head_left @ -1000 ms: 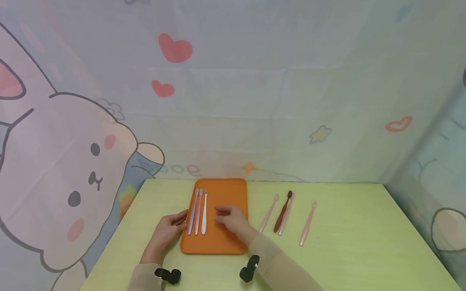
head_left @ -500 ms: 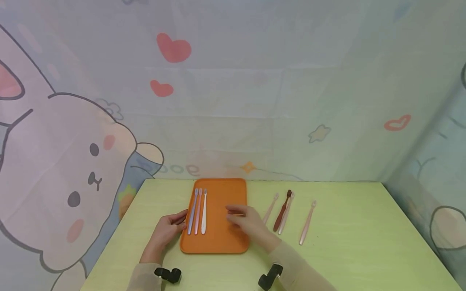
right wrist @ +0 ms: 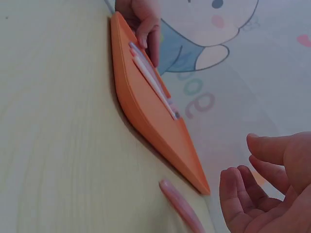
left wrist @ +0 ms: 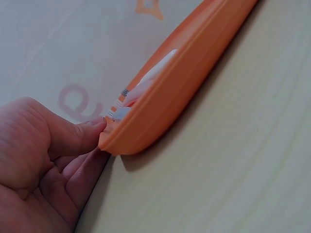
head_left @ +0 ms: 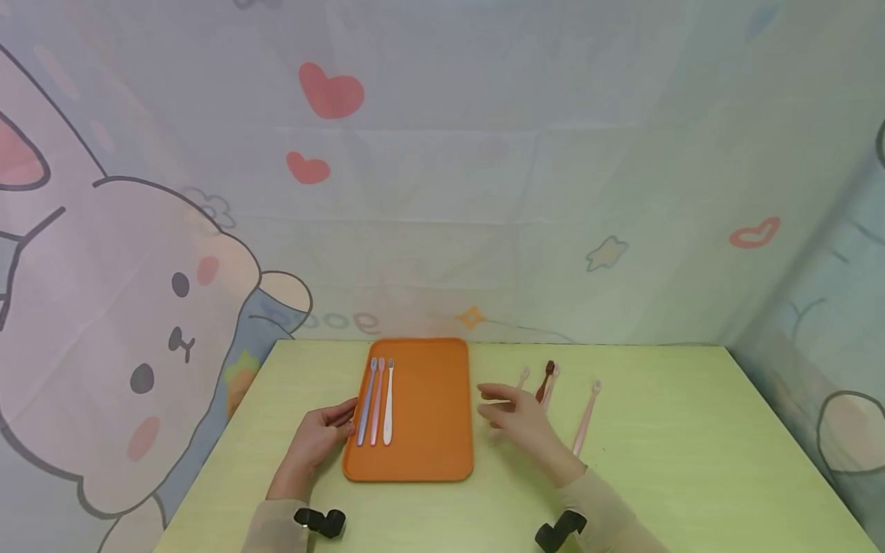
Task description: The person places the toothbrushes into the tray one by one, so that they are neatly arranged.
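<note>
An orange tray (head_left: pixel 432 415) bears three toothbrushes side by side: a purple toothbrush (head_left: pixel 366 403), a pink toothbrush (head_left: pixel 376 405) and a white toothbrush (head_left: pixel 388 407). My left hand (head_left: pixel 319 439) grips the tray's left rim, its thumb (left wrist: pixel 80 138) on top and the other fingers curled below. Just right of the tray, my right hand (head_left: pixel 522 424) is in the air with fingers apart and nothing in them. It partly covers a pale pink toothbrush (head_left: pixel 523 376), a brown toothbrush (head_left: pixel 545 382) and another pale pink toothbrush (head_left: pixel 554 383) in the head view. The right wrist view shows a pink handle (right wrist: pixel 182 206) below that hand.
One more pink toothbrush (head_left: pixel 586 418) lies farther right on the pale green table (head_left: pixel 677 445). Behind the table hangs a printed cloth (head_left: pixel 442 253) with a rabbit and hearts. Each wrist carries a small black camera.
My right hand has moved right, from over the tray to the table beside it, and now overlaps the toothbrushes there. The left hand and tray have stayed put.
</note>
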`<state>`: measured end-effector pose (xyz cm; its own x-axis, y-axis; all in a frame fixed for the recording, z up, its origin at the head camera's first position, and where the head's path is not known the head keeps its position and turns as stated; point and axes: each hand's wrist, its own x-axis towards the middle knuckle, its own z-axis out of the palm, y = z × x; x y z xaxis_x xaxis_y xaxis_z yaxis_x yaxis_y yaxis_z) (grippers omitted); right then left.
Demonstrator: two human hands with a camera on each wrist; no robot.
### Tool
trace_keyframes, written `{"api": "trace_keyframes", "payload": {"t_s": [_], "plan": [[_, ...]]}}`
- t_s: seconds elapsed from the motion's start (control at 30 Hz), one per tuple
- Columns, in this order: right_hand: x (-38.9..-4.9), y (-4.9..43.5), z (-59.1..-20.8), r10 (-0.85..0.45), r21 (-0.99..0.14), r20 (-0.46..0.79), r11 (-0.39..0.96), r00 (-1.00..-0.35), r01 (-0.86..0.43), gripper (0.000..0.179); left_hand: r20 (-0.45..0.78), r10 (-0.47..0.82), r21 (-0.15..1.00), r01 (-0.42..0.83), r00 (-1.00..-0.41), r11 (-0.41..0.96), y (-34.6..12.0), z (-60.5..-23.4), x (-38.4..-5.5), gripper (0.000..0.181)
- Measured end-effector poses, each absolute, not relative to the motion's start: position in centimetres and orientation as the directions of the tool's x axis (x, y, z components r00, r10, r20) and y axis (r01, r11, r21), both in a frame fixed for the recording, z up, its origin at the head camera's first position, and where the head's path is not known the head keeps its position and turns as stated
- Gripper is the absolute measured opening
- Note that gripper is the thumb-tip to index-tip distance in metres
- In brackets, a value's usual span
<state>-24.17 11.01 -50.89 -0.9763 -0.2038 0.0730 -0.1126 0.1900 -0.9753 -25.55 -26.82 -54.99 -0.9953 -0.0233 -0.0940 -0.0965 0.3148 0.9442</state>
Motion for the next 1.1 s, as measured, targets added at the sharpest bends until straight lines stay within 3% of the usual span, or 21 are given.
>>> {"api": "trace_keyframes", "payload": {"t_s": [0.57, 0.8, 1.1], "plan": [[-22.7, 21.8, -51.1, 0.007, -0.936, 0.032, 0.35, -0.999, -0.027, 0.052, -0.077, -0.019, 0.941, -0.08, -0.997, 0.33, -27.0, -55.2, -25.6, 0.051], [-21.9, 24.9, -51.5, 0.035, -0.924, 0.019, 0.383, -0.999, -0.004, 0.058, -0.077, -0.021, 0.942, -0.079, -0.997, 0.327, -27.1, -55.2, -25.6, 0.05], [-22.0, 26.2, -51.8, 0.02, -0.894, -0.086, 0.44, -0.996, 0.086, 0.062, -0.058, -0.008, 0.942, -0.058, -0.998, 0.33, -27.1, -55.5, -25.7, 0.05]]}}
